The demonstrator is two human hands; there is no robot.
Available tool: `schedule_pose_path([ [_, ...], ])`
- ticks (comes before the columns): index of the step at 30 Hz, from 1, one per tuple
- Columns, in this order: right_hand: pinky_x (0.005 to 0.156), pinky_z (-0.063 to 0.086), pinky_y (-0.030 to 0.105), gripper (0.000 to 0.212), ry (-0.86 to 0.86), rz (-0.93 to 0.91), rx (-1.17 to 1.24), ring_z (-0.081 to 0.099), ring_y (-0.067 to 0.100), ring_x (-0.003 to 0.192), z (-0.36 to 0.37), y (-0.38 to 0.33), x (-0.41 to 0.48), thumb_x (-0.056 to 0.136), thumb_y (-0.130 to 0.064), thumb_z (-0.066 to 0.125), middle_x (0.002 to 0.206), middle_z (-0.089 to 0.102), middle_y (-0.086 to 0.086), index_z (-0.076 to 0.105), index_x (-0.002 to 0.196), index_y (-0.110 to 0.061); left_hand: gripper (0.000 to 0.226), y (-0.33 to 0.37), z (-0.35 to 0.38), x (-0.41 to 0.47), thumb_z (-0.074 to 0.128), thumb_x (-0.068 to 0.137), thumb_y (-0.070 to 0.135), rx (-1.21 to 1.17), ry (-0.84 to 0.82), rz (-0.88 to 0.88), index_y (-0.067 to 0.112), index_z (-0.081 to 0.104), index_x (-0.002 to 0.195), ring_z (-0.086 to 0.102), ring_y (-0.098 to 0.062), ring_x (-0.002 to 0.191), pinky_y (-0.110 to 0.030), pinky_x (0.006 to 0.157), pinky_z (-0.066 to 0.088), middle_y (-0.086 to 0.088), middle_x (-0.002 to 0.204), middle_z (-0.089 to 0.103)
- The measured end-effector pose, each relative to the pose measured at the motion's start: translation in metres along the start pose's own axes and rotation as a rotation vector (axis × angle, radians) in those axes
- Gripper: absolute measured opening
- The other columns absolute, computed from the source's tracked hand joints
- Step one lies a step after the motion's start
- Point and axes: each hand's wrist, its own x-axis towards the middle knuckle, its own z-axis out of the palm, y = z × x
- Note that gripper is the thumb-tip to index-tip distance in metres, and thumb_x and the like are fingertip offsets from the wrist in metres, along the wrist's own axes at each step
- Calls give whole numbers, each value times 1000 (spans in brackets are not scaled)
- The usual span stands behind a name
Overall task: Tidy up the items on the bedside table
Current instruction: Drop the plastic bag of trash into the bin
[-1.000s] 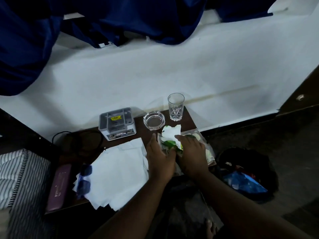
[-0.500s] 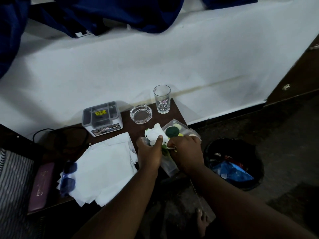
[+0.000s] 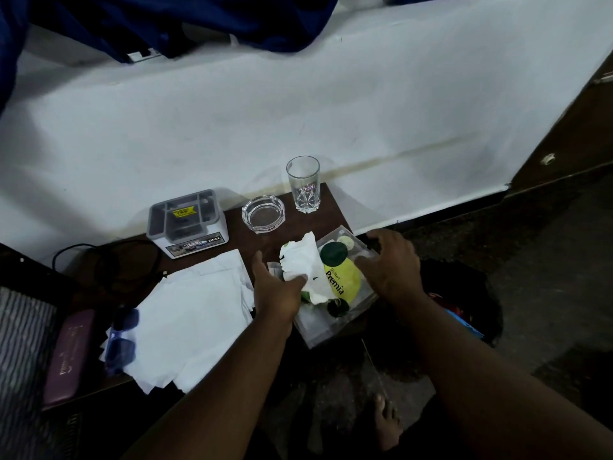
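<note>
A clear plastic packet (image 3: 345, 287) with a yellow-green "Premia" label lies at the right front corner of the dark wooden bedside table (image 3: 298, 224). A crumpled white tissue (image 3: 303, 260) rests on it. My left hand (image 3: 277, 290) pinches the tissue's lower edge against the packet. My right hand (image 3: 389, 263) hovers over the packet's right edge with fingers spread, touching or just above it. A stack of white papers (image 3: 195, 317) covers the table's middle.
A grey desk organiser (image 3: 187, 224), glass ashtray (image 3: 263, 214) and drinking glass (image 3: 303, 184) stand along the wall. Blue sunglasses (image 3: 122, 340), a maroon case (image 3: 66, 356) and a black cable (image 3: 109, 263) lie at the left. A black bin (image 3: 464, 293) sits right of the table.
My right hand has let go of the packet's middle and moved to its right edge, uncovering the yellow label. My left hand stays on the tissue.
</note>
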Motion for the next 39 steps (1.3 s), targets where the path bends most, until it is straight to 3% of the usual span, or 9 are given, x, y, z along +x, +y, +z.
schedule_pose_path([
  [3,91,52,44,68,-111,154,82,62,34,111,8,15,10,76,-42,77,121,66,11,52,135,-18,94,2,-2,-5,82,79,32,71,97,-45,22,27,155,61,-29,122,-45,107,48,-8,138,59],
  [6,85,52,36,53,-116,177,137,67,30,102,11,20,12,81,-34,76,114,71,8,59,129,-18,72,3,-1,-10,80,74,42,62,129,-139,13,47,131,67,-31,102,-47,96,55,-10,115,69],
  [9,87,54,35,35,-77,182,151,68,29,101,11,19,13,81,-24,74,111,74,7,68,115,-19,62,2,1,-13,79,65,33,25,100,-171,12,54,118,68,-27,91,-47,89,59,-8,103,68],
  [12,87,55,34,28,-73,206,200,70,27,98,10,24,14,82,-16,73,105,76,5,73,110,-17,44,2,3,-13,75,76,10,59,102,-125,15,55,114,64,-19,79,-35,75,57,-2,94,66],
  [20,76,59,38,20,-21,286,517,68,19,72,-26,52,10,81,-2,77,79,73,3,76,101,-6,49,24,28,-28,72,77,-3,122,39,38,24,51,113,61,-11,75,-24,60,50,5,90,61],
  [24,71,61,43,21,17,368,687,68,24,66,-52,78,7,81,6,74,77,74,8,74,101,1,53,34,65,-44,69,76,-5,149,-46,110,25,54,118,64,-15,78,-31,71,56,5,91,65],
  [29,73,60,61,16,74,458,828,72,38,79,-86,112,0,84,9,69,92,75,26,74,93,-3,55,38,129,-59,73,77,0,218,-208,193,24,54,123,65,-20,85,-39,81,60,8,95,64],
  [36,56,61,37,28,165,538,744,69,27,64,-90,169,2,86,11,65,77,73,11,68,79,-15,72,14,209,-63,75,86,7,324,-408,197,23,42,147,65,-25,113,-40,100,53,-6,132,65],
  [39,71,63,46,17,158,563,686,70,29,74,-71,196,5,86,8,67,85,74,15,72,89,-8,81,-4,229,-59,72,87,6,365,-473,143,26,31,155,64,-26,118,-42,103,53,-9,138,62],
])
